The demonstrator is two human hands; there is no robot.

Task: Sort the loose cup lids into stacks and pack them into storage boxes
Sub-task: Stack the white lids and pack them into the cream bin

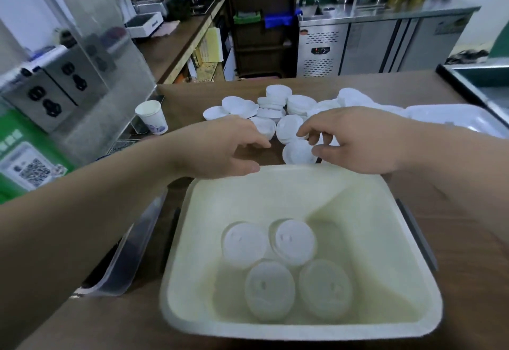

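Observation:
A cream storage box (275,181) stands on the wooden counter in front of me with several stacks of white lids (293,242) on its floor. Beyond it lies a heap of loose white cup lids (278,101). My left hand (220,148) hovers over the box's far rim, fingers loosely curved, holding nothing. My right hand (358,140) reaches over the heap, and its thumb and fingertips touch a lid (297,152) just past the rim; I cannot tell whether they pinch it.
A paper cup (152,116) stands at the left by a clear screen. A clear lid or tray (129,250) lies left of the box. A second white container (454,116) sits at the right, with a steel sink (482,79) behind it.

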